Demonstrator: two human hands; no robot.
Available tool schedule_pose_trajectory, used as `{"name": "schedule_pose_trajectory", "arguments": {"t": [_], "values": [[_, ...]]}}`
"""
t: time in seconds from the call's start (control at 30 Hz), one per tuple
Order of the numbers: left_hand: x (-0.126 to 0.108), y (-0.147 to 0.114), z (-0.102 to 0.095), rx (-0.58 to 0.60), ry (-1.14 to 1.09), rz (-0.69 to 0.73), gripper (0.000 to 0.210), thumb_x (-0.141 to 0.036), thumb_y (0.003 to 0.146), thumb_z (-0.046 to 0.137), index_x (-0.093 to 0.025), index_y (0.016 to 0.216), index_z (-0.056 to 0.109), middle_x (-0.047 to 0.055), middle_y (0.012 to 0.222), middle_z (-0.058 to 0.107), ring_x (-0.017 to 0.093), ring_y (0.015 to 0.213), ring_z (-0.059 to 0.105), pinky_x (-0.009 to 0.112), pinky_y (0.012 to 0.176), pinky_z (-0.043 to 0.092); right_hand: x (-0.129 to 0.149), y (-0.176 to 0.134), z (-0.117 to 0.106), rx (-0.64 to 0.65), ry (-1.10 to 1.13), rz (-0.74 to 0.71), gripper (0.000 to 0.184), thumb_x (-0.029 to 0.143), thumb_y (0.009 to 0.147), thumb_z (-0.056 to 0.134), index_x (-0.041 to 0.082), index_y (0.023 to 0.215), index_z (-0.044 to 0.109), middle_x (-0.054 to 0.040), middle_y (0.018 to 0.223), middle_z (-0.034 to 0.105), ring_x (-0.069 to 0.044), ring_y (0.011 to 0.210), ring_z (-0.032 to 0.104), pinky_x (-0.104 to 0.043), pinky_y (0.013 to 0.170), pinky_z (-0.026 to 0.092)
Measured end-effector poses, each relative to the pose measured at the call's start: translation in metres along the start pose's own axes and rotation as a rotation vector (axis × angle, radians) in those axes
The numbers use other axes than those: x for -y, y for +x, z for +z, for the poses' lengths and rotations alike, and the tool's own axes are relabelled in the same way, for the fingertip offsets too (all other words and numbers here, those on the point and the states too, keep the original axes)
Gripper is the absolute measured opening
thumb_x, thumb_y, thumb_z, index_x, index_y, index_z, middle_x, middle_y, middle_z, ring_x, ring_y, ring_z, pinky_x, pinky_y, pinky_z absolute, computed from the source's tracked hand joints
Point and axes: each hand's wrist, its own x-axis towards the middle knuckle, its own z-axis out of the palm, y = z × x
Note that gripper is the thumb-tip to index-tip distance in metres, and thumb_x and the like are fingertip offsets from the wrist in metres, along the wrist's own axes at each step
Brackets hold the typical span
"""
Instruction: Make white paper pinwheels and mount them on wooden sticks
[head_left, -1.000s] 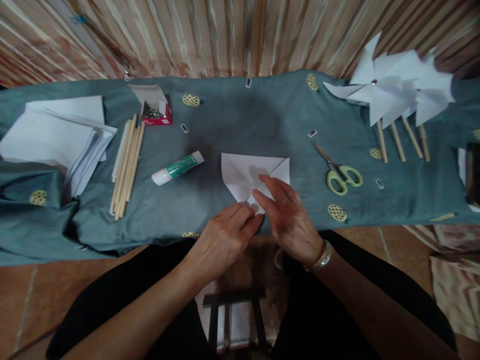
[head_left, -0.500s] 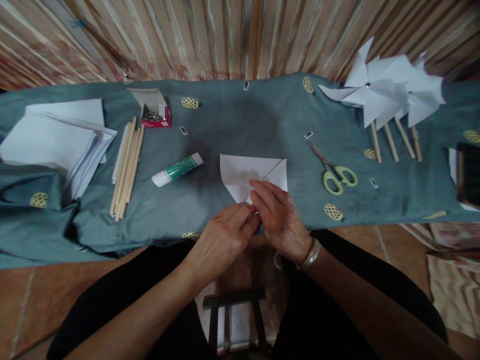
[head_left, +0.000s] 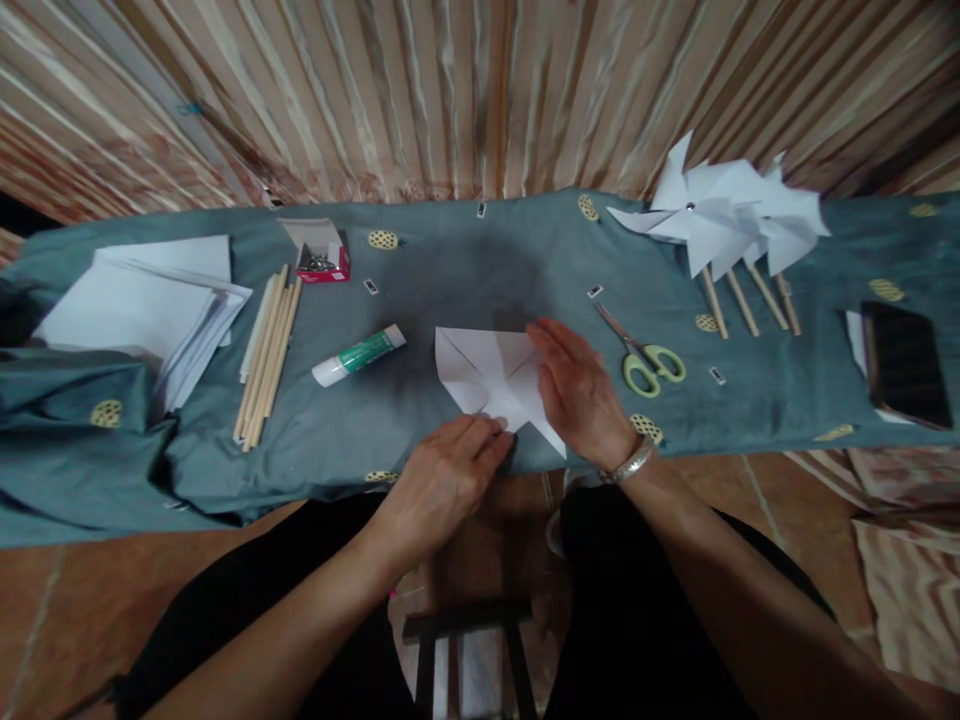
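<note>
A white sheet of paper (head_left: 487, 360) with diagonal creases or cuts lies on the cloth in front of me, its lower part split into pointed flaps. My left hand (head_left: 450, 465) is closed at its near edge, thumb and fingers pinching the paper there. Over the sheet's right side rests my right hand (head_left: 581, 395), fingers stretched out and touching the paper near its upper right corner; the corner is hidden beneath them. Left of the sheet lies a green and white glue stick (head_left: 360, 355). Scissors (head_left: 645, 362) with light green handles lie right of my right hand.
Wooden sticks (head_left: 268, 365), a red box of metal pins (head_left: 324, 265) and a stack of white paper (head_left: 142, 300) lie to the left. Several paper pinwheels (head_left: 724, 215) on sticks are at the back right. A dark phone (head_left: 906, 360) lies far right.
My right hand has moved from the sheet's near point, beside my left hand, up and right to its right side. The lower right flap now shows. The view has shifted slightly.
</note>
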Motion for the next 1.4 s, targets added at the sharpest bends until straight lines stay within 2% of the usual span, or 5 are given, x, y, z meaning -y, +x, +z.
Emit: {"name": "schedule_pose_trajectory", "arguments": {"t": [0.57,0.87,1.07,1.27,1.4], "values": [[0.029,-0.012,-0.014,-0.052,0.032,-0.066,0.022,-0.008,0.089,0.051,-0.011,0.108,0.062,0.013,0.112,0.067,0.021,0.095,0.062,0.038,0.082,0.057,-0.021,-0.002,-0.015,-0.032,-0.024,0.028,0.037,0.027,0.092,0.043,0.014,0.121,0.063,-0.0135,0.112,0.071,-0.029,0.103,0.064,-0.047,0.093,0.05],[0.043,-0.008,-0.015,-0.081,0.054,-0.093,0.024,-0.008,0.089,0.049,-0.012,0.108,0.063,0.013,0.115,0.067,0.023,0.101,0.062,0.04,0.083,0.057,-0.018,-0.008,-0.029,0.055,0.163,0.301,0.031,0.033,0.085,0.057,0.019,0.108,0.072,-0.0035,0.08,0.076,-0.02,0.063,0.067,-0.033,0.063,0.054],[0.053,-0.006,-0.011,-0.087,0.078,-0.129,0.025,-0.007,0.088,0.049,-0.014,0.106,0.065,0.012,0.119,0.066,0.024,0.104,0.062,0.041,0.085,0.056,-0.016,-0.02,-0.033,0.14,0.258,0.333,0.026,0.032,0.084,0.059,0.021,0.102,0.074,-0.0027,0.077,0.075,-0.019,0.066,0.068,-0.029,0.058,0.05],[0.039,0.0,-0.009,-0.148,0.051,-0.103,0.034,-0.006,0.088,0.047,-0.015,0.119,0.058,0.013,0.129,0.06,0.027,0.116,0.054,0.047,0.093,0.051,-0.015,-0.024,-0.038,0.166,0.286,0.351,0.027,0.034,0.086,0.057,0.02,0.101,0.074,-0.003,0.077,0.075,-0.019,0.065,0.067,-0.029,0.057,0.048],[0.015,0.008,-0.002,-0.115,-0.003,-0.01,0.023,-0.019,0.091,0.054,-0.014,0.112,0.059,0.012,0.109,0.066,0.024,0.096,0.059,0.04,0.081,0.054,-0.014,-0.025,-0.037,0.173,0.335,0.359,0.026,0.032,0.085,0.058,0.019,0.101,0.074,-0.0035,0.08,0.076,-0.019,0.069,0.068,-0.029,0.063,0.05]]}}
